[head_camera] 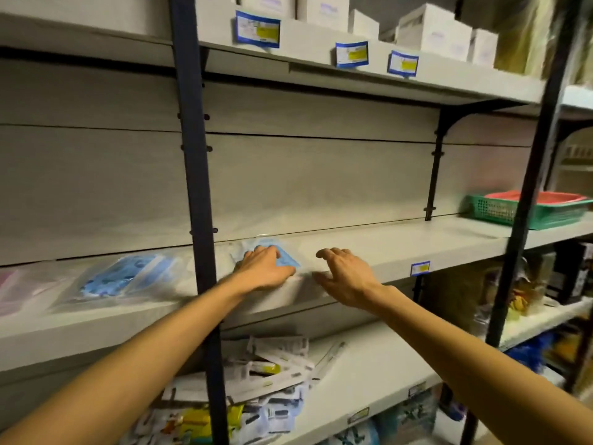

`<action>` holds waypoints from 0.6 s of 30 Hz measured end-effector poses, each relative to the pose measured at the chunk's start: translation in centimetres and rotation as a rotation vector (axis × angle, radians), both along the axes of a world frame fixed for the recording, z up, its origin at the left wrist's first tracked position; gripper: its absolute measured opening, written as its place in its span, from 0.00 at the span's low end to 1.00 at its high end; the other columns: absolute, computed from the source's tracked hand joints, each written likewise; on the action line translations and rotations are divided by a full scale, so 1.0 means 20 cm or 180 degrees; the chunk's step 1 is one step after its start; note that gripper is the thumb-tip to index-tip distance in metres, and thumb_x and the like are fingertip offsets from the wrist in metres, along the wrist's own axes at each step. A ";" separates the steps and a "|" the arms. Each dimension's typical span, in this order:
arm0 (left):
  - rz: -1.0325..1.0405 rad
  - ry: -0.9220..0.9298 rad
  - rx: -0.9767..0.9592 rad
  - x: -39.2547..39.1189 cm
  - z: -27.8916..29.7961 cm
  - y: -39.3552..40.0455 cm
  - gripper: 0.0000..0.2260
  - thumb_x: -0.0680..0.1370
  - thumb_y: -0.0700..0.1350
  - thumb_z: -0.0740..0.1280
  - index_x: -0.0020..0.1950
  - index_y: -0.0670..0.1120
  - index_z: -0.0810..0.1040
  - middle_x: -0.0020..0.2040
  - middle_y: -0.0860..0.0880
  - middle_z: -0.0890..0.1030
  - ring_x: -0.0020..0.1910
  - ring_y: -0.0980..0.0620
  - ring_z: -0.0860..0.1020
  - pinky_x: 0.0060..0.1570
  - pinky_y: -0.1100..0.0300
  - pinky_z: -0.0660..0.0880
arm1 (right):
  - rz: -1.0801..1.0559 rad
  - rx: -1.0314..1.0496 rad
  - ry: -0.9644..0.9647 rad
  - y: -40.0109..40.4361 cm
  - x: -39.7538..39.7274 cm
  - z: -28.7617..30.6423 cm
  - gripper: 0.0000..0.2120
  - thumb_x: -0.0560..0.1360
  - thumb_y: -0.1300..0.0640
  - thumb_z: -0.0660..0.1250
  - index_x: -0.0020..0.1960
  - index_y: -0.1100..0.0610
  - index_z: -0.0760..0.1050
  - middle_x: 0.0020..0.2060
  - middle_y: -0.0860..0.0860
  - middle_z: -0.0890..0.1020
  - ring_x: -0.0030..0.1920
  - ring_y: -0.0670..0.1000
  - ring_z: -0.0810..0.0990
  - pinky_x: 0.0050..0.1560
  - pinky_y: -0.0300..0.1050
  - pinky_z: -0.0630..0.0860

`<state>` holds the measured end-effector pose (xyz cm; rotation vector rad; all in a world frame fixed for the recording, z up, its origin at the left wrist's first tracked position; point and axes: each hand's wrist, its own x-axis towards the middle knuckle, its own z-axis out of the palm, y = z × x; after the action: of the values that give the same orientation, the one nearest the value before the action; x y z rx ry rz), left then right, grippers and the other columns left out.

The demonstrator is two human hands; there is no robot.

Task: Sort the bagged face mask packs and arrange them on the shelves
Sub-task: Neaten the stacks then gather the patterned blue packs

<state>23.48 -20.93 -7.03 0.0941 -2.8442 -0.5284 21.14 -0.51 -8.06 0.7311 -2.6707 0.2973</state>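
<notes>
Head view: left hand (263,268) flat, half-hiding blurred mask pack (285,256); right hand (345,273) loose.

Bare forearms — no sleeves, hands (266,268) ungloved

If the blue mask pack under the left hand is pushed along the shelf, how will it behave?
The mask pack probably slides easily, as its clear bag looks glossy. It lies flat under the left hand, so likely floppy and light.
</notes>
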 end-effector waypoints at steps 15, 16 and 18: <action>0.1283 -0.0696 0.0470 -0.57 0.00 -0.03 0.49 0.75 0.67 0.67 0.82 0.43 0.45 0.77 0.41 0.67 0.73 0.39 0.67 0.70 0.48 0.68 | 0.0756 0.0200 -0.0364 0.05 -0.72 0.10 0.27 0.80 0.41 0.62 0.75 0.52 0.66 0.70 0.53 0.74 0.67 0.56 0.74 0.64 0.51 0.73; 0.1251 -0.0707 0.0437 -0.61 -0.01 -0.03 0.49 0.74 0.67 0.67 0.82 0.44 0.47 0.75 0.42 0.69 0.71 0.39 0.70 0.67 0.49 0.71 | 0.0820 0.0194 -0.0369 0.04 -0.79 0.10 0.27 0.80 0.41 0.62 0.74 0.52 0.66 0.70 0.53 0.74 0.67 0.56 0.74 0.64 0.51 0.73; 0.1156 -0.0700 0.0329 -0.65 -0.03 -0.01 0.45 0.71 0.69 0.69 0.79 0.47 0.57 0.70 0.45 0.75 0.65 0.42 0.76 0.61 0.52 0.75 | 0.0960 0.0169 -0.0395 0.02 -0.92 0.09 0.28 0.80 0.40 0.62 0.74 0.53 0.66 0.69 0.53 0.74 0.67 0.56 0.74 0.63 0.49 0.73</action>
<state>10.51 -21.14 -7.63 0.7126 -2.9029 -0.6144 2.74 -0.15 -6.27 1.1707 -2.6871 0.3598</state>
